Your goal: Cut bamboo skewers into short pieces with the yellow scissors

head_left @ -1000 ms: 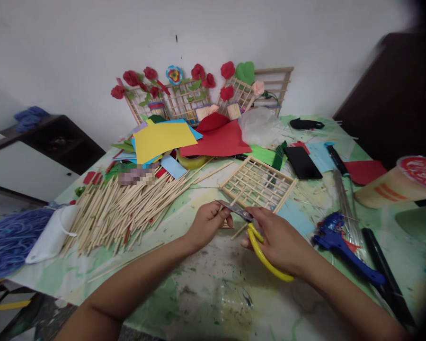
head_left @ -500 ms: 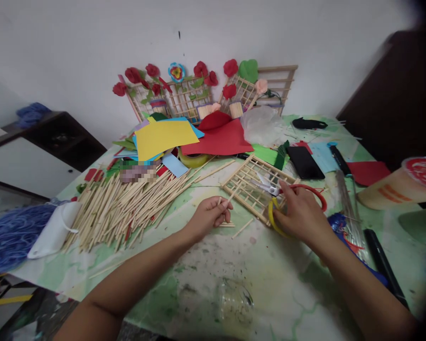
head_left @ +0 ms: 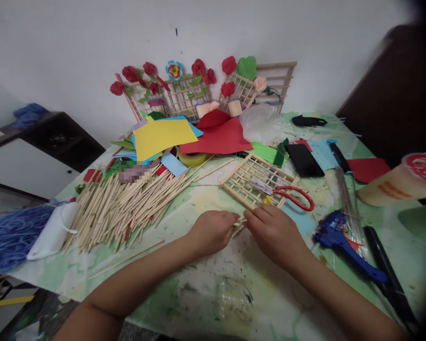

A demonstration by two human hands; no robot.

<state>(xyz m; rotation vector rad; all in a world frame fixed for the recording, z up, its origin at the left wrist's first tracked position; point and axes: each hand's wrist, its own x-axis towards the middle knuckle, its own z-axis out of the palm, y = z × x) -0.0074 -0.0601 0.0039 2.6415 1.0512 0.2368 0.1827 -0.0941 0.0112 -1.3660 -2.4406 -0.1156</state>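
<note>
My left hand (head_left: 215,232) is closed, its thumb and finger pinching short wooden stick pieces (head_left: 238,223). My right hand (head_left: 275,234) meets it from the other side, fingertips closed on the same pieces. Just beyond the hands lies a wooden stick lattice (head_left: 236,196) on the table. Resting on the lattice are scissors (head_left: 266,189) with one red and one yellow handle; my right hand covers part of the yellow one. More cut stick ends show partly beneath my fingers.
A large pile of wooden sticks (head_left: 128,208) spreads on the left, beside blue yarn (head_left: 10,232). Coloured paper (head_left: 163,137) and a tape roll (head_left: 191,160) lie behind. At right are a blue glue gun (head_left: 341,241), a phone (head_left: 305,161) and a drink cup (head_left: 394,187).
My right hand has let go of the scissors, leaving them on the lattice, and moved left to the stick pieces. My left hand has shifted slightly right and nearer to me.
</note>
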